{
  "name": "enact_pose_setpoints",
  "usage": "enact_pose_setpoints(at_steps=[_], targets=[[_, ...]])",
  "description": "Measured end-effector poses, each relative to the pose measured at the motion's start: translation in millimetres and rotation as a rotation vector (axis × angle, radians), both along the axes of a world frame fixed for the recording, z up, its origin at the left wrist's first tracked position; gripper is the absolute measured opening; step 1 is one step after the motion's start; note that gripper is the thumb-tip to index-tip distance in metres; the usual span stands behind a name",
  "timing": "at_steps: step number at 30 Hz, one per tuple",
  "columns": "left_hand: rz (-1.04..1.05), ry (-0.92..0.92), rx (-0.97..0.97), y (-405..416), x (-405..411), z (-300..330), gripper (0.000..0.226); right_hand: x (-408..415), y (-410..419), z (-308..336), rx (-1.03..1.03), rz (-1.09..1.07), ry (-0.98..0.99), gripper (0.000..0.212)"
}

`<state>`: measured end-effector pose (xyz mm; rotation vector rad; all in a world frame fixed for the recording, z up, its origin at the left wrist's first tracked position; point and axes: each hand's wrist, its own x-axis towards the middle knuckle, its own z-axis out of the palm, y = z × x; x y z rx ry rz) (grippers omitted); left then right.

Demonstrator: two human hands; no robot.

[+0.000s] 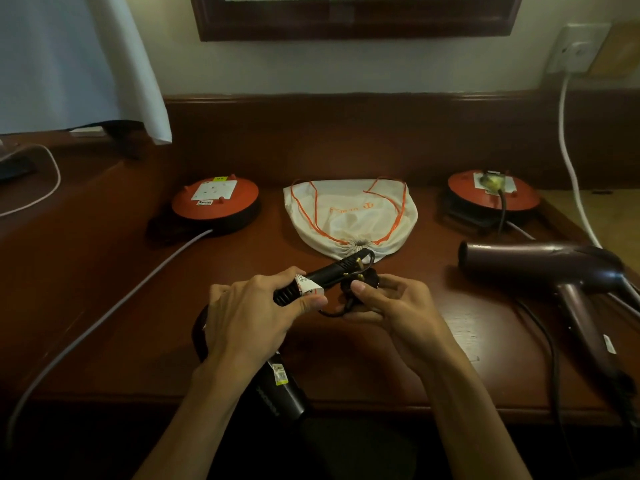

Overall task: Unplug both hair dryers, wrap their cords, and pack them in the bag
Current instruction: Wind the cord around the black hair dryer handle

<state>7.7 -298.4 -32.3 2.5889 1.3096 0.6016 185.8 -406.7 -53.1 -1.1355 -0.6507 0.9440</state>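
Note:
My left hand [258, 315] grips the handle of a dark hair dryer [280, 386], whose body hangs below my wrist over the desk's front edge. My right hand [388, 306] pinches that dryer's black plug [360, 277] and a loop of its cord beside the handle. A white drawstring bag [349, 216] with orange cords lies flat behind my hands, its mouth drawn shut. A second, purple hair dryer [554, 268] lies at the right, and its cord runs to a plug [491, 181] seated in the right orange cable reel [493, 194].
A left orange cable reel [216, 206] sits at the back left of the wooden desk [121, 306], its grey cable trailing toward me. A white cable hangs from a wall socket [576, 50] at the far right. A white cloth [86, 64] hangs at the upper left.

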Motion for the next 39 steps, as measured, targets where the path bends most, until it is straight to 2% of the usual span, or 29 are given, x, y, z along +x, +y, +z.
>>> enact_pose_setpoints(at_steps=[4,8,13,15,19,20,22,25,28,31,35,37,39], targets=[[0.004,0.03,-0.054,1.3,4.9,4.1,0.067,-4.3,0.8,-2.7,0.092,-0.019,-0.029,0.025],[-0.019,0.02,-0.073,1.5,6.2,6.0,0.061,-2.3,-0.4,-3.6,0.143,0.068,-0.018,0.03],[-0.085,0.053,-0.052,0.1,7.3,5.7,0.066,18.3,-1.9,-0.5,0.006,0.095,-0.282,0.03],[-0.095,0.083,-0.047,1.2,8.5,6.0,0.068,19.1,-0.6,-4.5,0.051,0.085,-0.214,0.033],[-0.099,0.1,-0.082,0.6,10.0,5.9,0.064,4.7,7.3,-21.1,0.167,0.02,0.109,0.037],[-0.093,0.104,-0.079,-0.5,10.3,6.1,0.063,2.8,8.1,-24.1,0.182,0.019,0.14,0.036],[-0.081,0.108,-0.083,-0.3,12.5,5.9,0.064,6.1,7.3,-26.4,0.124,-0.007,0.006,0.032],[-0.068,0.159,-0.108,5.5,16.7,2.3,0.071,15.1,5.2,-28.2,-0.049,-0.126,-0.466,0.018],[-0.067,0.197,-0.121,8.1,22.9,-0.5,0.068,18.7,5.0,-34.3,-0.158,-0.175,-0.591,0.02],[-0.081,0.21,-0.128,10.5,27.7,-1.7,0.071,18.8,0.7,-42.7,-0.308,-0.202,-0.625,0.042],[-0.12,0.258,-0.145,21.5,35.6,-2.0,0.081,16.9,-6.7,-41.1,-0.296,-0.166,-0.901,0.097],[-0.167,0.164,-0.158,25.4,40.9,1.3,0.079,22.4,-4.7,-36.7,-0.262,-0.089,-1.031,0.097],[-0.207,-0.123,-0.098,29.1,43.9,8.0,0.063,29.1,-2.5,-35.8,-0.29,-0.023,-1.112,0.079]])
